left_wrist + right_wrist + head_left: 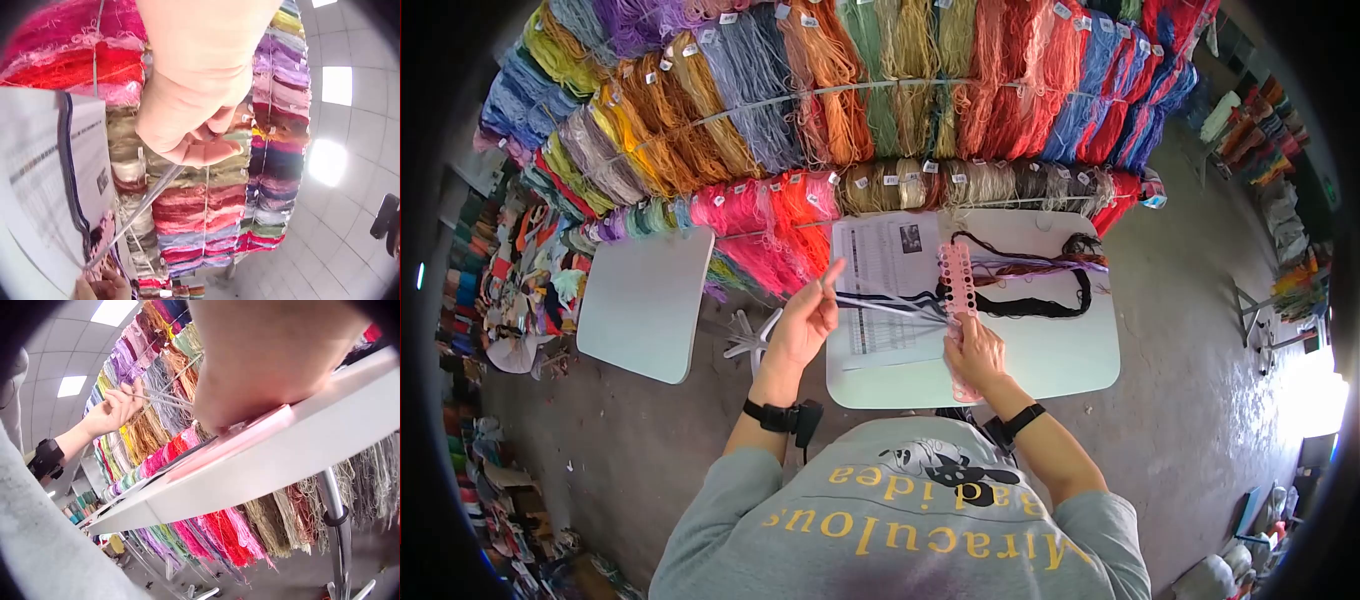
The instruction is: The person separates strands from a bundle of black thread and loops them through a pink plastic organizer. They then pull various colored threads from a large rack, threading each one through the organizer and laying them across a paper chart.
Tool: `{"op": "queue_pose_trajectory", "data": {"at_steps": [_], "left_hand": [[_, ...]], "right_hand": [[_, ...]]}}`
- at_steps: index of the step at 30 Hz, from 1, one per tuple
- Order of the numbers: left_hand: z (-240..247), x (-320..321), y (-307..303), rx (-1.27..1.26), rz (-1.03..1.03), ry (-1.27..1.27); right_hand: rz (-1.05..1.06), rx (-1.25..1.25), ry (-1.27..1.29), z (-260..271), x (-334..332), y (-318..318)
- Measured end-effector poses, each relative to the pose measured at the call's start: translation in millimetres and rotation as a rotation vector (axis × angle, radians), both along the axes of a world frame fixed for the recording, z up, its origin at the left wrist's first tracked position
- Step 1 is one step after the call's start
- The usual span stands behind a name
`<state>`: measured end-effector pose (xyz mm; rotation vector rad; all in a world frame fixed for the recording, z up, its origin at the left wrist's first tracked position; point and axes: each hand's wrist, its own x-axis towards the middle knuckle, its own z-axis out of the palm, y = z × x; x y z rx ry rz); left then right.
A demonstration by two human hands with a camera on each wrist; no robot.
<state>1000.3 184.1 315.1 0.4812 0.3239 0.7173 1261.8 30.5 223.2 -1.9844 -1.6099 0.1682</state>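
In the head view, my left hand (805, 322) is raised left of a pink strip with rows of holes (956, 268). It pinches pale grey threads (140, 209), stretched straight from the strip, as the left wrist view shows. My right hand (978, 352) grips the strip's lower part, its fingertips right where the threads meet the strip. A dark navy strand (900, 298) runs left from the strip over a printed sheet (870, 335). On the strip's right lie a looped black skein (1040, 309) and purple and brown threads (1025, 265).
Underneath is a white table (1060, 365) with rounded corners. Racks of colourful thread skeins (835, 110) stand along its far side. Another white table (645, 310) is on the left, with a pale stool base (750, 340) between the two.
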Motion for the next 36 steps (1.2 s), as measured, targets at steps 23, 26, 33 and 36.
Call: {"op": "queue_pose_trajectory", "data": {"at_steps": [23,26,33,36], "left_hand": [[-59,-82,46,1.098,0.504,1.51],[-28,-26,81,1.245,0.623,1.29],[95,99,171,1.435,0.921,1.074],[137,136,205,1.415,1.036,1.024]], "right_hand": [[0.079,0.056,-0.001,3,-3,0],[0.083,0.039,-0.016,6,-4,-1],[0.097,0.043,-0.001,6,-4,-1],[0.095,0.04,0.002,9,-4,-1]]}}
